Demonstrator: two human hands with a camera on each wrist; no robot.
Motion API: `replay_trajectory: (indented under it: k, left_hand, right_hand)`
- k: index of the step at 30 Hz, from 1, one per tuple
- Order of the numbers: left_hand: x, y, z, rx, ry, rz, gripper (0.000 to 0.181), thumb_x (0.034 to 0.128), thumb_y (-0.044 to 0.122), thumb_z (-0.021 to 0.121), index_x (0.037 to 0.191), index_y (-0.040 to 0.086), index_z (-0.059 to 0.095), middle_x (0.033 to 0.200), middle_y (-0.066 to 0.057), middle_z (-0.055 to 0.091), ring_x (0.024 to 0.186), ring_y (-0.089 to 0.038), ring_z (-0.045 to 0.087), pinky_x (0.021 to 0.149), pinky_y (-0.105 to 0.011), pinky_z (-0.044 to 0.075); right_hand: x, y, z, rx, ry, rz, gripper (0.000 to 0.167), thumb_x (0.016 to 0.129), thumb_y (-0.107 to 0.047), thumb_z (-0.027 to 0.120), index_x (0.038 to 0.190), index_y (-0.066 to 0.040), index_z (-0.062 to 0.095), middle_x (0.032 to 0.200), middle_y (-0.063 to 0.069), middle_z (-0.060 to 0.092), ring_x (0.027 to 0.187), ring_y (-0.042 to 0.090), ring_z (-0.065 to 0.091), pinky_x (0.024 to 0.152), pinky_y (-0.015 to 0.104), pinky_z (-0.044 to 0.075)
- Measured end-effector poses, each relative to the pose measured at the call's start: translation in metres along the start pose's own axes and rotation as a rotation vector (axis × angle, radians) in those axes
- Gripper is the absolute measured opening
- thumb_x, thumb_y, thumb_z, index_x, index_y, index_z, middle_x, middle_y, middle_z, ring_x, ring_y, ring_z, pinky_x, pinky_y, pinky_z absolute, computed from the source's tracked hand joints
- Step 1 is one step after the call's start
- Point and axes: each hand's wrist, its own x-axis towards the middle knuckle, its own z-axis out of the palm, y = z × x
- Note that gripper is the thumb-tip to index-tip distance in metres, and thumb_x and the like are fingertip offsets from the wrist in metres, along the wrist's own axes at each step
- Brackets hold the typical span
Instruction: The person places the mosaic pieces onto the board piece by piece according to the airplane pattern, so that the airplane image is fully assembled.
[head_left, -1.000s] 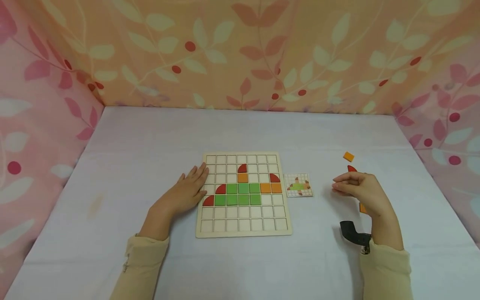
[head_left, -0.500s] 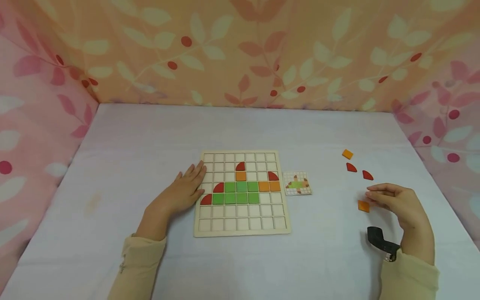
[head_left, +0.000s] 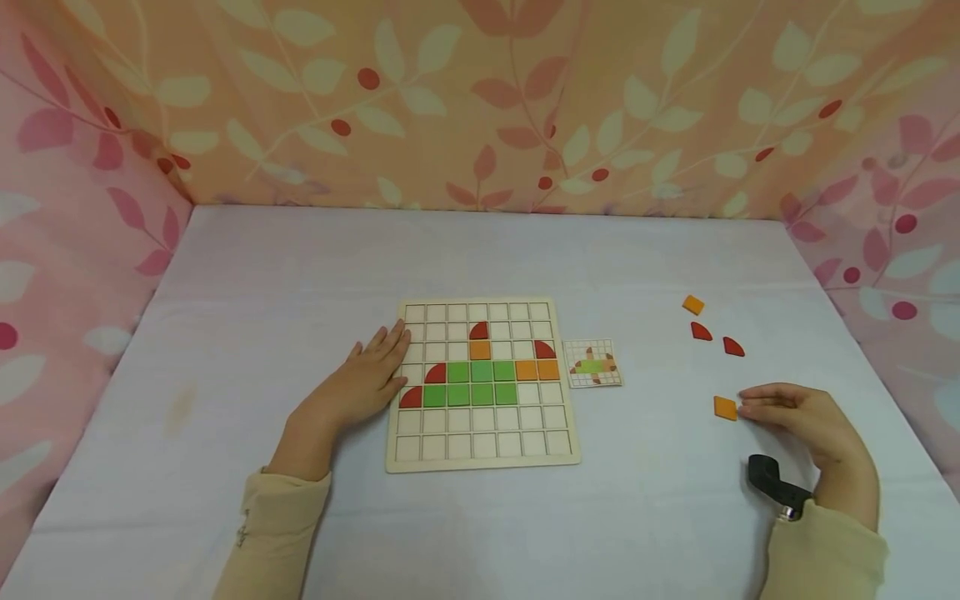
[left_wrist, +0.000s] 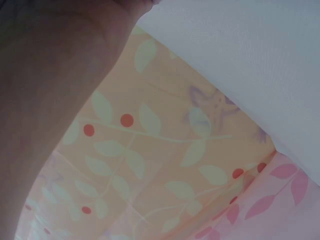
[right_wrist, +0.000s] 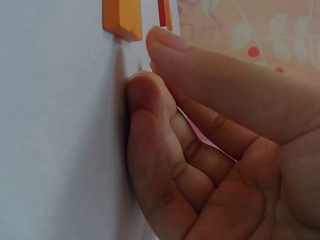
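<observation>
A square wooden grid board [head_left: 482,460] lies on the table, with red quarter-round, green and orange tiles set in its cells. My left hand [head_left: 363,371] rests flat at the board's left edge, fingers spread over the rim. In the left wrist view only a dark part of the hand or wrist [left_wrist: 55,75] shows. My right hand [head_left: 806,421] is low beside an orange square tile [head_left: 725,407], its fingertips just right of it. From the right wrist view, the bent fingers and thumb hold nothing, and the orange tile [right_wrist: 123,19] sits beyond the tips.
A small pattern card [head_left: 593,363] lies against the board's right side. Farther back on the right are another orange square tile [head_left: 693,305] and two red quarter-round tiles, one left [head_left: 701,332] and one right [head_left: 733,347]. A patterned curtain [head_left: 480,108] encloses the table.
My right hand has moved right and toward the near side, uncovering the red tiles, and its fingertips have come down next to the orange tile. My left hand stays on the board.
</observation>
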Motion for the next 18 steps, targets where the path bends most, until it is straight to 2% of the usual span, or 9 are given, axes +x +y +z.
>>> replay_trajectory:
  k: [5,9,13,18]
  left_hand:
    - [-0.001,0.001,0.000,-0.001,0.002,0.000,0.064,0.0983,0.020,0.047,0.149,-0.002,0.015,0.157,-0.015,0.005,0.142,-0.037,0.006,0.111,-0.058,0.007]
    - [-0.002,0.002,-0.001,-0.004,0.001,-0.003,0.063,0.0980,0.019,0.047,0.149,-0.002,0.015,0.157,-0.016,0.005,0.142,-0.037,0.006,0.110,-0.058,0.007]
    - [-0.002,0.003,-0.002,-0.006,-0.001,0.000,0.063,0.0977,0.018,0.047,0.149,-0.002,0.016,0.156,-0.017,0.005,0.142,-0.038,0.006,0.110,-0.058,0.007]
    - [-0.002,0.003,-0.002,-0.006,-0.004,-0.005,0.064,0.0977,0.018,0.048,0.149,-0.002,0.016,0.157,-0.016,0.005,0.142,-0.038,0.006,0.110,-0.058,0.007]
  right_hand:
    - [0.002,-0.005,0.004,-0.033,-0.038,-0.075,0.044,0.086,-0.028,0.071,0.114,0.005,0.062,0.089,-0.014,0.070,0.087,-0.014,0.049,0.074,0.018,0.030]
    - [0.003,-0.009,0.007,-0.033,-0.059,-0.104,0.046,0.086,-0.022,0.070,0.116,0.011,0.059,0.088,-0.007,0.072,0.085,-0.012,0.054,0.072,0.014,0.031]
    - [0.002,-0.013,0.010,-0.062,-0.053,-0.106,0.046,0.085,-0.021,0.071,0.115,0.012,0.059,0.085,-0.005,0.072,0.083,-0.011,0.054,0.071,0.012,0.033]
    - [0.003,-0.021,0.015,-0.109,-0.051,-0.094,0.044,0.084,-0.022,0.072,0.113,0.009,0.062,0.087,0.001,0.071,0.081,-0.006,0.054,0.072,0.016,0.037]
